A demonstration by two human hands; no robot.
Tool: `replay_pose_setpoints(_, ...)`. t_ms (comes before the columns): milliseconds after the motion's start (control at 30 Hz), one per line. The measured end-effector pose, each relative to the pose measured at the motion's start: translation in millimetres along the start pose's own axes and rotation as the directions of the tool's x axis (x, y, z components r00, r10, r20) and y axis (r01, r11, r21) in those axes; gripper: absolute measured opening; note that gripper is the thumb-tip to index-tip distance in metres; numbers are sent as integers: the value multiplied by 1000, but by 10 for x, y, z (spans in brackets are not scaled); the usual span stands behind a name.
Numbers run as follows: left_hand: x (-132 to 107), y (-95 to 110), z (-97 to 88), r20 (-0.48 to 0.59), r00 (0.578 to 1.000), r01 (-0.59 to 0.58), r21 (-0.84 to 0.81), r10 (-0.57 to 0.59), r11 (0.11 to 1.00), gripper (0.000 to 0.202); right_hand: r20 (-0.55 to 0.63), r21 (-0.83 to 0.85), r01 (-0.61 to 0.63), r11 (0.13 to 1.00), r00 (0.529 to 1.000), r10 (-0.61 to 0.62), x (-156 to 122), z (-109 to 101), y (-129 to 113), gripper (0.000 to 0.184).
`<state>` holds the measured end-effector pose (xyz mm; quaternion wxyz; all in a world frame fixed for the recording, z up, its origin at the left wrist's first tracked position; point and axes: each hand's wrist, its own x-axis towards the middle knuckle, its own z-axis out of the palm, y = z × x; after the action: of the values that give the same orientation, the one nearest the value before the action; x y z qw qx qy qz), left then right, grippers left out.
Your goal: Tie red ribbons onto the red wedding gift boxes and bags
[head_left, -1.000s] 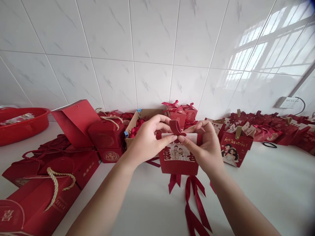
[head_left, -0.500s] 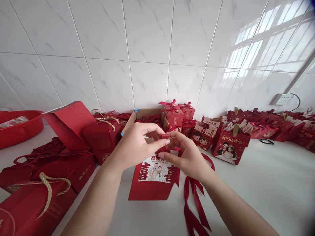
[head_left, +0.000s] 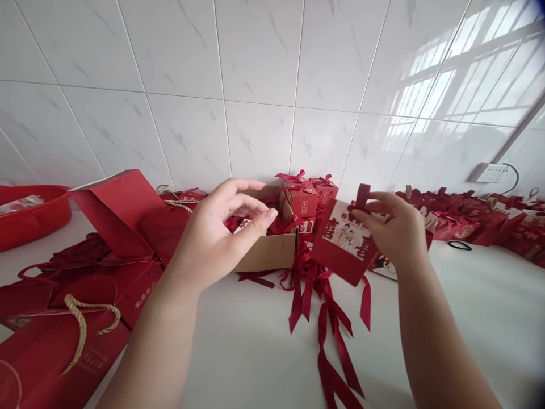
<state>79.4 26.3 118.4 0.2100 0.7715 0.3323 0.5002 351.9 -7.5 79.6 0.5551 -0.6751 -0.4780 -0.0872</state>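
Note:
My right hand [head_left: 394,230] pinches the top of a red gift box [head_left: 338,258] and holds it tilted above the table. Printed on its front is a couple with large red characters on white. A dark red tab sticks up beside my fingertips. My left hand [head_left: 232,233] holds nothing; its fingers are curved and apart, in front of an open cardboard carton [head_left: 272,255] with red items inside. Dark red ribbons [head_left: 336,335] trail over the table below the held box.
Large red boxes with rope handles [head_left: 85,324] crowd the left, near a red basin [head_left: 38,216]. Small ribboned boxes [head_left: 302,199] are stacked by the tiled wall. Many red gift boxes [head_left: 477,221] line the right, behind a black ring [head_left: 460,245]. A socket [head_left: 489,172] is on the wall.
The gift box has left the table's middle and moved right, lifted in my right hand. My left hand has let go of its top and opened. The carton and ribbons behind now show.

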Motion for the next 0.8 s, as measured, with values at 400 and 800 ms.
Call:
replay_pose_setpoints(400,16,9,-29,-53,999,-13,1,13,1000,28,-295,-88,9,996,955,-35,175,-138,310,30)
replay_pose_setpoints(800,21,24,-78,-86,995,45,31,-42,998,30,-220,-113,-32,993,976,6,191,-92,328,29)
